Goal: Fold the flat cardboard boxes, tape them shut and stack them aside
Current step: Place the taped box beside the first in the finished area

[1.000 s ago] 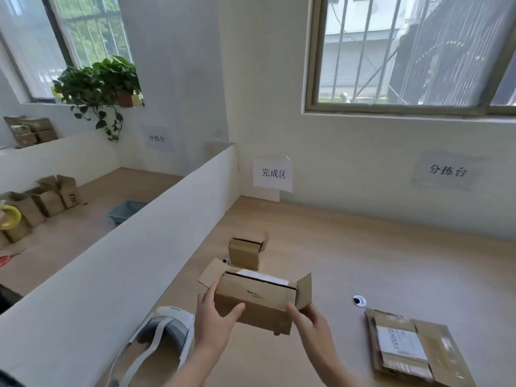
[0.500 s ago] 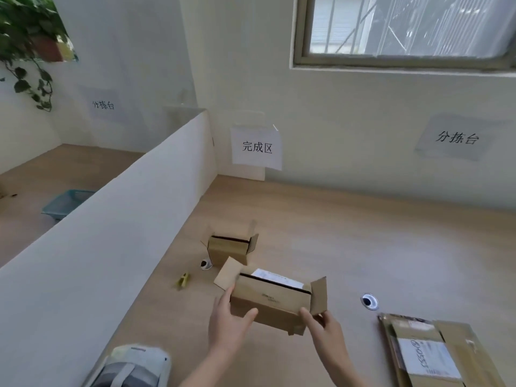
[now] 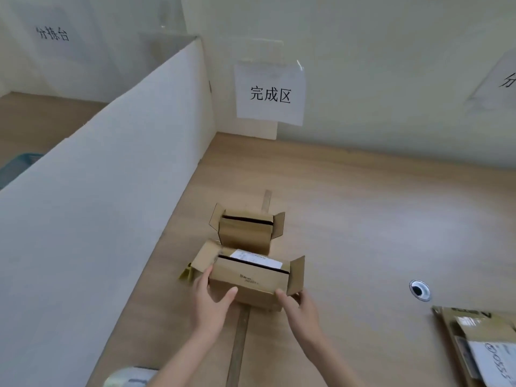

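A folded cardboard box with a white label on top and both end flaps sticking out sits low over the wooden table. My left hand grips its left front corner, thumb on the front face. My right hand holds its right front corner under the open flap. A second, smaller folded box with open end flaps stands on the table just behind it, nearly touching. A pile of flat cardboard boxes lies at the lower right.
A white partition wall runs along the left. A paper sign hangs on the back wall. A round cable hole is on the right. A yellow scrap lies by the box. A white device shows at the bottom edge.
Both hands have carried the labelled box forward until it is just in front of the smaller box. The view has tilted down and moved closer to the table.
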Tool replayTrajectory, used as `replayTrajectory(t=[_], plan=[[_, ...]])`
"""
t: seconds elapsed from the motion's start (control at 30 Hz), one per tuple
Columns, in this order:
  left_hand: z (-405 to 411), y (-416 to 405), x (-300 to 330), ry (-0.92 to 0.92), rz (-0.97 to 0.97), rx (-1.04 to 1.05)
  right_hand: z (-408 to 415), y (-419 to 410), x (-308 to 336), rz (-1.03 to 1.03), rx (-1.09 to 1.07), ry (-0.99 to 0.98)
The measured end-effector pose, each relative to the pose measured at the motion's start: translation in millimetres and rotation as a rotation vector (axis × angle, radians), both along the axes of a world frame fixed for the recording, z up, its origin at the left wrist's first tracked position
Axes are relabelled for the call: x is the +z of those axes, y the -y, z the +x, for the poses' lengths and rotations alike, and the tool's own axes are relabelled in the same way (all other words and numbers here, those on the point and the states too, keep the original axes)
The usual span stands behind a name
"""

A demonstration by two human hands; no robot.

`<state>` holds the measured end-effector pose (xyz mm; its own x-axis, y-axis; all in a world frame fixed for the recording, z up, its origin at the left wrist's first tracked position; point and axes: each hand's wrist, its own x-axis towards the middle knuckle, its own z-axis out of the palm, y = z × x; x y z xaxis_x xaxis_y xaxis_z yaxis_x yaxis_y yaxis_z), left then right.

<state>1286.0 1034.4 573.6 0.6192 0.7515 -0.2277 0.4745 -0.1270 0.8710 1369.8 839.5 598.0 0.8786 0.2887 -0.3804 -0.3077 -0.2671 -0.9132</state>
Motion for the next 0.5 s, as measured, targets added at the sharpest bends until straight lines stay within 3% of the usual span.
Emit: replayTrajectory(t=[0.5], plan=[[-6, -21, -17, -0.008, 0.007, -0.038, 4, -19, -10, -0.031, -0.021, 0.005]])
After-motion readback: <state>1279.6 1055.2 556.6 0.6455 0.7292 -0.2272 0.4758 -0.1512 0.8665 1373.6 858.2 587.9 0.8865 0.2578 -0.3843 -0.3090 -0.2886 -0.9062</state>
